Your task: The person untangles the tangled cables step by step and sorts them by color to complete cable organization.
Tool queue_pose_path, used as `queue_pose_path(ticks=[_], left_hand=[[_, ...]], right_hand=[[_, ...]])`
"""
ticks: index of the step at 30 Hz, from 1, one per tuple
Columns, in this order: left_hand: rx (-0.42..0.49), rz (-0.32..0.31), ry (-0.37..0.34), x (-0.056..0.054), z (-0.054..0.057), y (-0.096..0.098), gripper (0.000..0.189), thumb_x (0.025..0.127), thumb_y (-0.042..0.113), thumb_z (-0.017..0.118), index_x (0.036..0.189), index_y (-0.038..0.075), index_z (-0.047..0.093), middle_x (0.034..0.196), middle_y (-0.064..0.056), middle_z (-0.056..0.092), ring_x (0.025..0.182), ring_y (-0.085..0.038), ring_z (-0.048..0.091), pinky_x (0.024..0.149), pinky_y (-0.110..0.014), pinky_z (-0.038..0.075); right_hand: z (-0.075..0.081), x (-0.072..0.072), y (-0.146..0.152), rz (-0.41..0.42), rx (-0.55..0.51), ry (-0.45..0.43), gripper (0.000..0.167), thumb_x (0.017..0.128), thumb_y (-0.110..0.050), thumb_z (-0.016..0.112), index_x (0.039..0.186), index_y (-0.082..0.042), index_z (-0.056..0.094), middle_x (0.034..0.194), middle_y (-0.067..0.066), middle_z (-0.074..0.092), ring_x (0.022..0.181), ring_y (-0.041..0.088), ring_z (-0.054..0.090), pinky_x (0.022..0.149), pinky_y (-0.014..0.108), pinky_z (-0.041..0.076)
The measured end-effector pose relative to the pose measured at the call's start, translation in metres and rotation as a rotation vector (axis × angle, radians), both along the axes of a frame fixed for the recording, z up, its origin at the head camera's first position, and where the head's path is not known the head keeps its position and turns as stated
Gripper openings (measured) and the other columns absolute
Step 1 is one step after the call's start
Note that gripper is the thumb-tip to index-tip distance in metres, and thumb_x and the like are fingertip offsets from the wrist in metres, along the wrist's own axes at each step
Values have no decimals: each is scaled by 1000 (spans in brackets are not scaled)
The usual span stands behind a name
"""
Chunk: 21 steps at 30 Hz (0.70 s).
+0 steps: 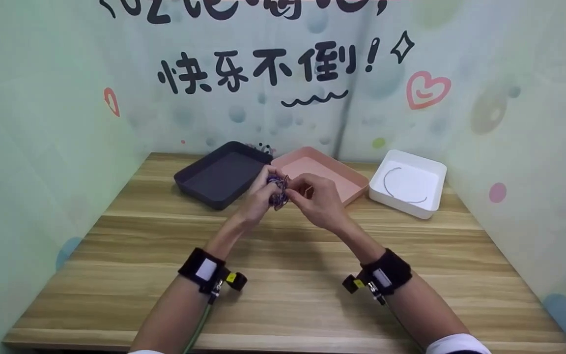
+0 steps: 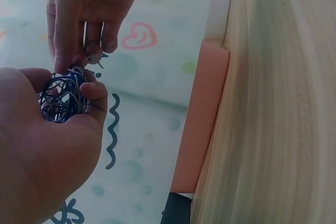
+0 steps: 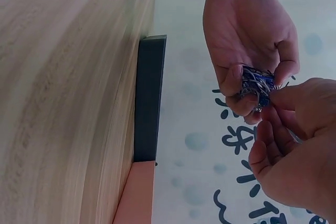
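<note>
A tangled bundle of thin blue and grey wires (image 1: 278, 191) is held up over the table, in front of the trays. My left hand (image 1: 254, 202) grips it, fingers and thumb curled around its sides; in the left wrist view the wire loops (image 2: 63, 99) bulge out of the palm. From the right, my right hand (image 1: 323, 200) pinches at the bundle's edge with thumb and forefinger. The right wrist view shows those fingertips right against the wires (image 3: 257, 83), where they hide the pinched strand.
Along the back of the wooden table (image 1: 283, 305) stand a dark tray (image 1: 219, 174), a pink tray (image 1: 329, 172) and a white tray (image 1: 398, 207). One curved grey wire (image 1: 386, 184) lies in the white tray. Printed cloth walls (image 1: 523, 147) close off the back and sides.
</note>
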State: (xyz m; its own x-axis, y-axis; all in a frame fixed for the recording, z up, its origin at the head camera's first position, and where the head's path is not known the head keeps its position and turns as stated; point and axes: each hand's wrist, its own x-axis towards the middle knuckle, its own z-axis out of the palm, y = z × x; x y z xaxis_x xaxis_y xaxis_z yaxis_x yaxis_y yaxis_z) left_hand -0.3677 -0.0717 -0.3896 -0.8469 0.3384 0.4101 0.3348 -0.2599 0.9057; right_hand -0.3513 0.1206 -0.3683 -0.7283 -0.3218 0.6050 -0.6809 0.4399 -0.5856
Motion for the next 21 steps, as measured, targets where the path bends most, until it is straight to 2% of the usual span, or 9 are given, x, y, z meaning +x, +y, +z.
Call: queue_pose_path(ticks=[5, 11, 17, 21], left_hand=[[39, 19, 6, 0, 0, -2, 26, 101, -6, 52, 125, 3, 46, 107, -6, 60, 77, -16, 53, 63, -24, 43], [37, 70, -3, -2, 0, -8, 36, 102, -6, 70, 126, 8, 47, 103, -4, 59, 78, -14, 55, 66, -26, 47], [-16, 115, 23, -4, -2, -13, 42, 104, -1, 77, 131, 9, 47, 105, -4, 63, 78, -13, 59, 70, -25, 52], [-12, 151, 46, -6, -2, -14, 44, 104, 1, 77, 136, 8, 47, 115, -11, 64, 82, -16, 63, 71, -26, 55]], right_hand=[[3, -1, 3, 9, -69, -128, 7, 104, -10, 78, 100, -5, 78, 89, 6, 76, 78, 11, 63, 69, 22, 51], [8, -3, 12, 33, -224, -270, 6, 99, -5, 79, 94, -7, 78, 82, -2, 73, 73, 10, 62, 65, 20, 50], [12, -6, 19, 58, -244, -302, 7, 96, -2, 80, 102, -2, 79, 90, 3, 80, 79, 9, 69, 72, 20, 57], [14, -7, 23, 52, -222, -292, 8, 96, -5, 83, 103, -1, 81, 95, 7, 83, 84, 10, 72, 78, 20, 59]])
